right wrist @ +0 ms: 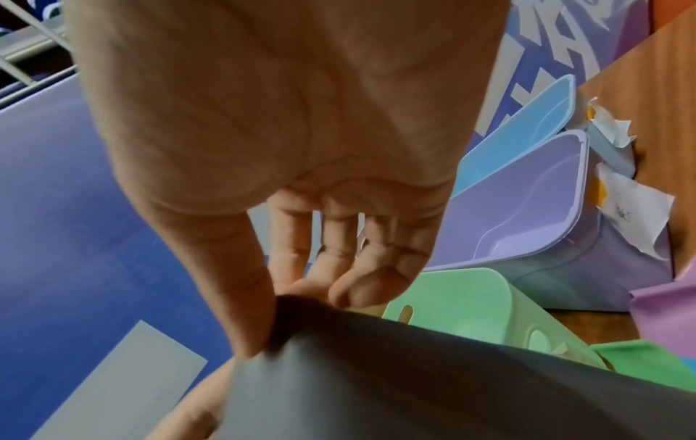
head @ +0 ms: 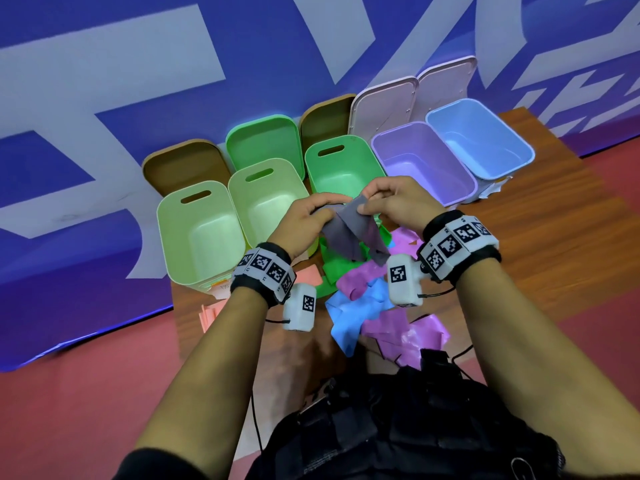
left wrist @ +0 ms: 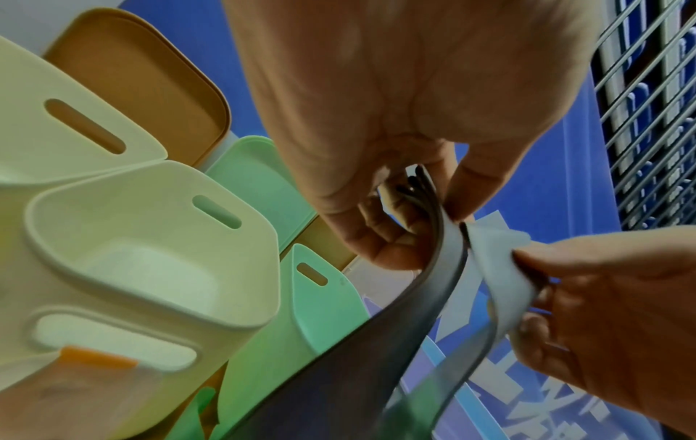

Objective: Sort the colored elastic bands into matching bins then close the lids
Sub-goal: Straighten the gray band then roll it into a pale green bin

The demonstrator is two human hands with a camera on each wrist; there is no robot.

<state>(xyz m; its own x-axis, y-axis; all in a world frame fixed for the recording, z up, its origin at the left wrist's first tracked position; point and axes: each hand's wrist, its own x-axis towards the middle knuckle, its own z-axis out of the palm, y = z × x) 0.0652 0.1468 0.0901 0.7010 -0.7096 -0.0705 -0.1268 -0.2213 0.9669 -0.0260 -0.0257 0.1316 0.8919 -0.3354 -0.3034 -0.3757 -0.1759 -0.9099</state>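
Both hands, the left hand point(head: 304, 220) and the right hand point(head: 398, 199), pinch the top edge of a grey band point(head: 353, 230) above the bins. It looks soft, floppy, probably stretchy; edges hold best.

The left hand point(left wrist: 395, 119) pinches the top edge of a grey elastic band point(left wrist: 376, 342), which hangs down in folds. The right hand point(left wrist: 617, 312) grips a pale part of the same band just beside it. Left of the hands stand two open cream bins point(left wrist: 150, 253) and a green bin point(left wrist: 320, 312), with a tan lid point(left wrist: 143, 83) behind
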